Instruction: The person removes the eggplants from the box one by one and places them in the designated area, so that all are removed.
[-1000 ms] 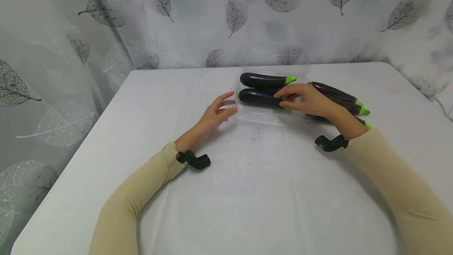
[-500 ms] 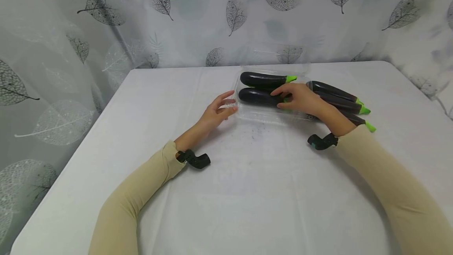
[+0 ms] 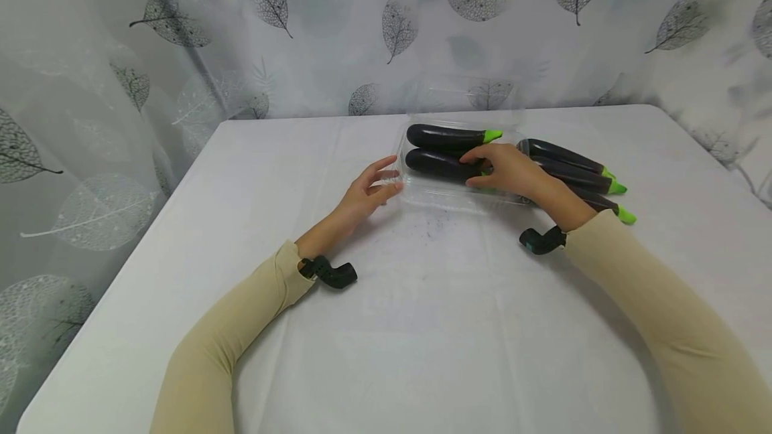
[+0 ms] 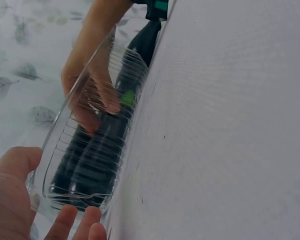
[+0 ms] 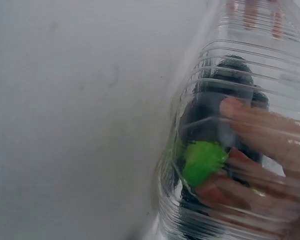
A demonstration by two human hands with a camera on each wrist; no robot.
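A clear plastic box (image 3: 449, 197) lies near the table's back edge, holding glossy dark eggplants with green stems. My left hand (image 3: 369, 187) touches the box's left end, fingers spread; in the left wrist view its thumb and fingertips sit around that end. My right hand (image 3: 503, 169) reaches into the box and grips the front eggplant (image 3: 435, 164) near its stem. Through the wall in the right wrist view, that green stem (image 5: 202, 162) shows beside the fingers. The rear eggplant (image 3: 446, 136) lies behind it. Whether more lie underneath is hidden.
To the right of the box, several things crowd together: a back eggplant (image 3: 563, 155), a middle eggplant (image 3: 575, 176) and a front eggplant (image 3: 597, 202). A clear raised lid (image 3: 470, 94) appears behind the box. A leaf-print curtain (image 3: 326, 32) hangs behind the table.
My right hand has shifted slightly left along the front eggplant, uncovering more of the eggplants on the right. My left hand has stayed at the box's end.
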